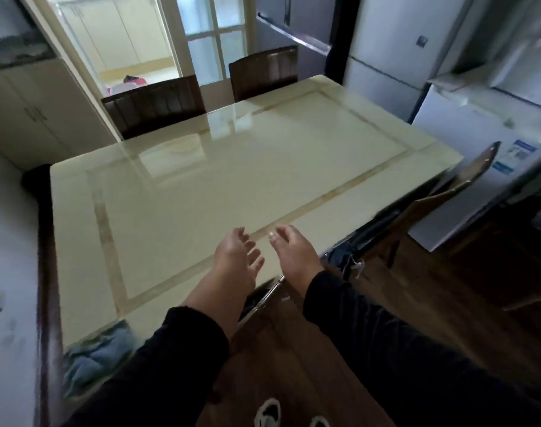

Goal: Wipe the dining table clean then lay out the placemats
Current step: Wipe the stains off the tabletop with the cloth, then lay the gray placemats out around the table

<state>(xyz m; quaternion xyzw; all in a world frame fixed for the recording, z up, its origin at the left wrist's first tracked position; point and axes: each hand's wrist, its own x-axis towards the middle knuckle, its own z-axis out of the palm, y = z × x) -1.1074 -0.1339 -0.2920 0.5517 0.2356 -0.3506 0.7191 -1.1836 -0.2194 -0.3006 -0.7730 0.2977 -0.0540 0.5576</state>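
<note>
Fingers on both sides are loose and slightly spread, holding nothing. I see my left hand [239,262] turned palm-inward over the near edge of the dining table [219,186], fingers relaxed and a little fanned. My right hand [293,251] is just beside it, back of the hand toward the camera, fingers gently bent with the tips pointing down at the tabletop; I cannot tell whether they touch the surface or hover just above it. Both forearms come out of black sleeves [370,328].

I see the cream table glossy, with a tan inlaid border line running round a central panel, and window light reflecting on its far half. A crumpled blue cloth [96,355] lies on the near left corner of the table, well apart from both hands, partly hanging toward the edge.

Two dark wooden chairs [153,101] stand tucked against the far side, and another chair [447,192] is at the right side, its back tilted toward the table edge. A white fridge [386,57] stands beyond the far right corner. Below, on the dark wood floor, I can see the toes of white shoes [267,411].
</note>
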